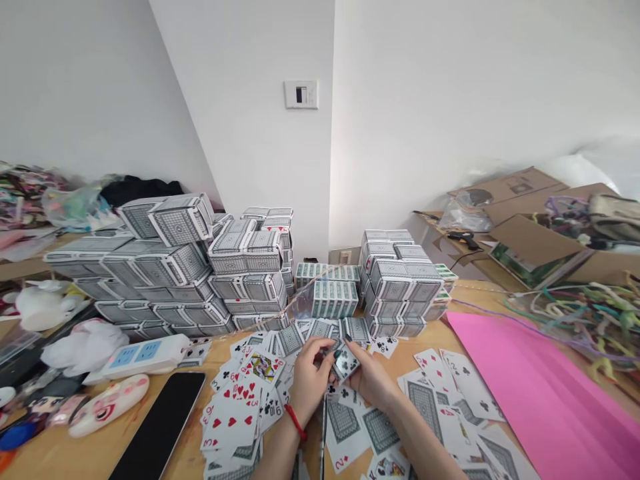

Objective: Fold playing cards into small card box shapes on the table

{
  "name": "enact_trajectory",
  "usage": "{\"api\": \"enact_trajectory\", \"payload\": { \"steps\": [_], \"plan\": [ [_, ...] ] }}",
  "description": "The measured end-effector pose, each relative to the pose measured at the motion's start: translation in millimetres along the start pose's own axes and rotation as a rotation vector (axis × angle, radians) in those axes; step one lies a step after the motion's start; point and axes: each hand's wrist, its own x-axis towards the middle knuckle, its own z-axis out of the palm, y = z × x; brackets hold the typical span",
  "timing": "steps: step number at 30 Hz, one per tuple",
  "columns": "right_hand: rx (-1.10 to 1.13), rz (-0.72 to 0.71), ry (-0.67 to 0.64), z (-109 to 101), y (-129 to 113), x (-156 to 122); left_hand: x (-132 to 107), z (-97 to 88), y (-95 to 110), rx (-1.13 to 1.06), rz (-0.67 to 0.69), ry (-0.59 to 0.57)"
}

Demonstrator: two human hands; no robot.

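Observation:
My left hand (309, 379) and my right hand (369, 377) meet over the middle of the wooden table (90, 447). Both are closed on a small bunch of playing cards (345, 362), with a club card face up on top. A red cord circles my left wrist. Loose playing cards (240, 407) lie scattered all round the hands, some face up, some showing green patterned backs. Behind them stand stacks of boxed card decks (175, 267) on the left and another stack of card boxes (400, 283) on the right.
A black phone (160, 433) and a white power strip (145, 353) lie at the left with plush toys. A pink paper sheet (525, 387) covers the right. Cardboard boxes (530, 213) and coloured pipe cleaners (590, 313) sit far right.

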Motion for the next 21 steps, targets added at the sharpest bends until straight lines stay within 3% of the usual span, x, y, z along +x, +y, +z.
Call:
{"api": "enact_trajectory", "payload": {
  "steps": [7,15,21],
  "plan": [
    [0.063,0.021,-0.008,-1.7,-1.0,0.6,-1.3,3.7,-1.2,-0.042,-0.033,0.031],
    [-0.041,0.023,0.042,0.1,-2.7,0.3,-0.3,1.4,1.6,-0.02,-0.013,0.046],
    [-0.038,0.038,0.051,2.5,-4.2,-0.1,-1.1,4.2,0.1,-0.175,-0.094,0.006]
  ]
}}
